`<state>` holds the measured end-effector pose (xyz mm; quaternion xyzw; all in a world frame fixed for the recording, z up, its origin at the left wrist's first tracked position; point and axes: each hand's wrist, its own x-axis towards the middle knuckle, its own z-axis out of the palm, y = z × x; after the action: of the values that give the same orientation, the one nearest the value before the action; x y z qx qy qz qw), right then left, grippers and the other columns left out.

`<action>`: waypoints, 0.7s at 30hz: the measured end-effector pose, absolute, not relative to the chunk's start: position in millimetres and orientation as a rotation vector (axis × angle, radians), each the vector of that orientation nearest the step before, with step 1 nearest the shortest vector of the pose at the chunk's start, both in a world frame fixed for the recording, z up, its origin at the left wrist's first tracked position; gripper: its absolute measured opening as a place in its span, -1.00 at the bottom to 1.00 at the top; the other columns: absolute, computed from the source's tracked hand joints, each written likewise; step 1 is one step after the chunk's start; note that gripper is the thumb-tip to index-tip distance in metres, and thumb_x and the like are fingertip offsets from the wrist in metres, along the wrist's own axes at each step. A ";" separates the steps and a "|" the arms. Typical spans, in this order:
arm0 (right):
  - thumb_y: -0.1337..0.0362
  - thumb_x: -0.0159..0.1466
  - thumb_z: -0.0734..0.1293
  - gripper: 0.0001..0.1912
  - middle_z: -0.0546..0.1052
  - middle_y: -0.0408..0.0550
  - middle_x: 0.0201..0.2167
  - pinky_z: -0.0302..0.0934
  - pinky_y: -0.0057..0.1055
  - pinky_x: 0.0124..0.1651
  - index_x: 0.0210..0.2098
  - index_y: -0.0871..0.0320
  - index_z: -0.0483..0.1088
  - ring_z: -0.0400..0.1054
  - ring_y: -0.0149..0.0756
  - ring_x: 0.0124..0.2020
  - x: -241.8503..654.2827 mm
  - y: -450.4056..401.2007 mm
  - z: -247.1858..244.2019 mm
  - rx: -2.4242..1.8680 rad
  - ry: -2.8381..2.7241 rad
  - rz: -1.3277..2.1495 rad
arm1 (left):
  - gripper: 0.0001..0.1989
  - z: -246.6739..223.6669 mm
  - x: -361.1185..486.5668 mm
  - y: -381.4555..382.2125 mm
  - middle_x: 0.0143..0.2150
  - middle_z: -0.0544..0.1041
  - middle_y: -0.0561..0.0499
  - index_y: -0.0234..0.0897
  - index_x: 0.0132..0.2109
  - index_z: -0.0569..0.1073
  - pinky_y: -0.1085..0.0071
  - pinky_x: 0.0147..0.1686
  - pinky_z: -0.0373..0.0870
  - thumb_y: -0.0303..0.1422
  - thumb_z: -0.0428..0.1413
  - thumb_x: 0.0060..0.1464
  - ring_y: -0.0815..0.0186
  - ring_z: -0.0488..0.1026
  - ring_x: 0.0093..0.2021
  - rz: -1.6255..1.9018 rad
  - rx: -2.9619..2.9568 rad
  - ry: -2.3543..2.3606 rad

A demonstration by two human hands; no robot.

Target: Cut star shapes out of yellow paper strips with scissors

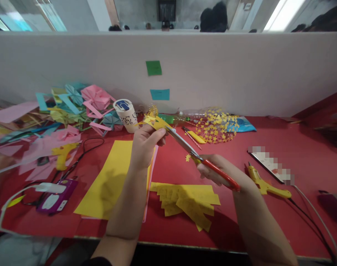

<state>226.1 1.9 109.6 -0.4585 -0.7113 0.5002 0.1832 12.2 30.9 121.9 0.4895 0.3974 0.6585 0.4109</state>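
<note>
Between the thumb and fingers of my left hand [147, 144] is a piece of yellow paper [156, 123], raised above the table. My right hand [216, 168] grips red-handled scissors [185, 143]; their blades point up and left, with the tips at the yellow paper. Whether the blades touch the paper I cannot tell. A small yellow paper star [188, 158] shows just below the blades. Under my forearms lie a stack of yellow paper sheets [110, 177] and a fanned pile of cut yellow strips [185, 201].
Folded coloured paper pieces [74, 107] crowd the left, near a white cup [126, 116]. Yellow stars [218, 125] lie heaped by the wall. Glue guns [63, 155] sit on both sides, cords trailing. A purple power strip [57, 195] is front left. Another person's arm [0, 173] reaches in.
</note>
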 end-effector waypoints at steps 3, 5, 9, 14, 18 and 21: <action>-0.20 0.17 0.28 -0.48 0.15 -0.30 -0.74 -0.11 -0.50 -0.67 -0.56 0.07 0.10 0.01 -0.52 -0.73 226.3 2.3 110.0 -1.271 -1.995 1.435 | -0.92 121.9 11.4 31.2 -0.64 0.44 0.10 -0.27 -0.53 0.52 0.54 -0.63 0.26 -0.39 0.18 -0.14 0.49 0.30 -0.65 1.653 1.249 0.997; -0.27 0.15 0.28 -0.44 0.16 -0.30 -0.73 -0.11 -0.50 -0.68 -0.57 0.07 0.10 0.02 -0.52 -0.74 226.3 2.3 110.0 -1.256 -1.996 1.413 | -0.91 121.2 10.9 31.6 -0.64 0.43 0.10 -0.26 -0.52 0.52 0.53 -0.62 0.26 -0.39 0.18 -0.12 0.48 0.30 -0.64 1.649 1.260 0.999; -0.26 0.16 0.28 -0.44 0.16 -0.30 -0.73 -0.11 -0.50 -0.68 -0.57 0.07 0.10 0.02 -0.52 -0.74 226.2 2.4 109.1 -1.279 -2.007 1.411 | -0.90 119.4 10.4 32.3 -0.64 0.43 0.09 -0.26 -0.53 0.51 0.52 -0.62 0.27 -0.38 0.18 -0.10 0.47 0.31 -0.63 1.637 1.270 1.020; -0.28 0.14 0.26 -0.43 0.14 -0.31 -0.72 -0.11 -0.50 -0.67 -0.57 0.07 0.08 0.00 -0.53 -0.74 226.6 3.2 108.7 -1.295 -2.010 1.425 | -0.90 117.9 9.2 32.8 -0.64 0.44 0.09 -0.27 -0.53 0.52 0.53 -0.62 0.27 -0.38 0.19 -0.10 0.48 0.31 -0.64 1.631 1.272 1.008; -0.23 0.17 0.26 -0.46 0.14 -0.31 -0.71 -0.09 -0.50 -0.64 -0.56 0.07 0.08 0.01 -0.52 -0.70 227.6 2.2 106.9 -1.237 -2.035 1.364 | -0.83 116.5 7.9 33.5 -0.65 0.42 0.08 -0.27 -0.57 0.48 0.51 -0.62 0.26 -0.35 0.18 -0.08 0.46 0.31 -0.64 1.660 1.255 0.999; -0.13 0.23 0.26 -0.52 0.13 -0.32 -0.72 -0.08 -0.50 -0.62 -0.55 0.07 0.08 0.02 -0.51 -0.70 227.3 0.6 105.0 -1.243 -2.001 1.388 | -0.81 115.3 9.0 33.4 -0.64 0.43 0.07 -0.27 -0.58 0.46 0.49 -0.62 0.29 -0.33 0.18 -0.07 0.44 0.33 -0.63 1.684 1.264 1.015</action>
<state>227.3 0.6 105.0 -0.4451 -0.7167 0.4972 0.2024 9.0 33.4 115.3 0.4978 0.3998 0.6628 0.3913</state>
